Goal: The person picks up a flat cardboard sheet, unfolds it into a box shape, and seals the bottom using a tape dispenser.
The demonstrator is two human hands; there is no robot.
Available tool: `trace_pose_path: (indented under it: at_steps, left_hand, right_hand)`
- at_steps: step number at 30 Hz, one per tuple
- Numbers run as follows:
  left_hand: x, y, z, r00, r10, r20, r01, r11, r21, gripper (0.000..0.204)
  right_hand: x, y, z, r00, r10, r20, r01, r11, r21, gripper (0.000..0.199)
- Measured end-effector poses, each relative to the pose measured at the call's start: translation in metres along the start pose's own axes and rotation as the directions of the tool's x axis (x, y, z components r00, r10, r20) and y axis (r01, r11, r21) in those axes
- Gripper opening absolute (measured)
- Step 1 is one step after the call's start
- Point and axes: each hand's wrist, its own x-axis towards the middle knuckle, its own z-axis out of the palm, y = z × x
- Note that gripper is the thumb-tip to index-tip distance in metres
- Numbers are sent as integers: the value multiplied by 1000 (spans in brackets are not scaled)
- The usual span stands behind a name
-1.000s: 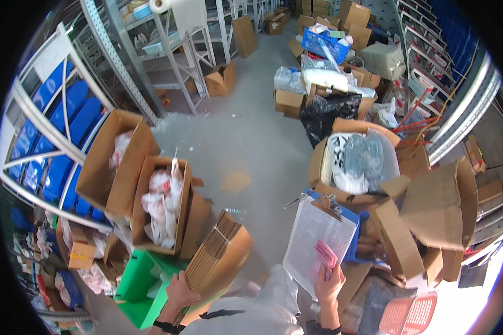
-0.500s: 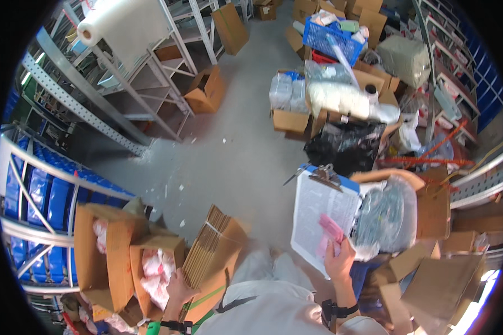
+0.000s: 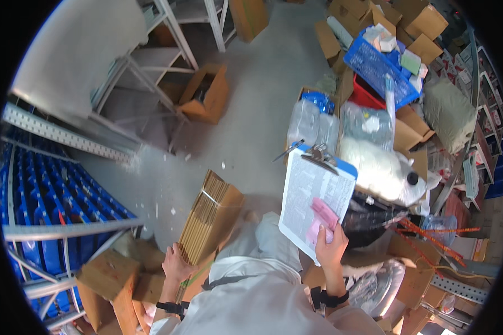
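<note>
My left hand (image 3: pixel 176 265) grips the near edge of a bundle of flattened cardboard boxes (image 3: pixel 223 209), strapped together with a pale band. The bundle stands tilted beside my left leg. In my right hand (image 3: pixel 331 245) is a blue-edged clipboard (image 3: pixel 296 215), held by its lower right edge with the thumb on top. A printed sheet lies under its metal clip (image 3: pixel 319 156). Pink slips (image 3: pixel 325 212) lie over the sheet, pressed beneath my thumb. A pen-like dark stick (image 3: pixel 289 149) juts out from the clipboard's upper left corner.
Open cartons (image 3: pixel 109 279) stand at my lower left, near racks of blue bins (image 3: pixel 44 195). Ahead on the left, an open carton (image 3: pixel 207 95) sits by a metal shelf (image 3: pixel 156 61). Heaped along the right are a blue basket (image 3: pixel 374 61), bagged goods (image 3: pixel 374 167) and cartons.
I have moved forward along the aisle; the cartons at left and the goods at right have slid nearer the lower edge. Both hands keep hold of the cardboard bundle and the clipboard.
</note>
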Motion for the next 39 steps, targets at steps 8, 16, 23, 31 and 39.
trace_pose_path:
  at_steps: [8,16,23,31,39]
  left_hand:
    - [213,188,-108,999,48,12,-49,997,66,96]
    - [385,360,-188,998,27,51,-32,994,108,100]
    - [530,468,-241,984,176,31,-178,973,147,103]
    - [712,659,-327,961,276,36,-278,947,162,97]
    - [868,793,-405,963,251,103,-266,945,191,102]
  right_hand:
    - [252,73,89,993,36,-109,-34,999,20,15]
    - [458,115,116,985,61,-161,-61,998,6,13]
    - [604,162,159,972,85,-217,-85,996,9,17]
    - [837,220,202,961,121,-249,-100,991,94,36]
    - [1032,254,232,973,149,-174,-141,988,58,16]
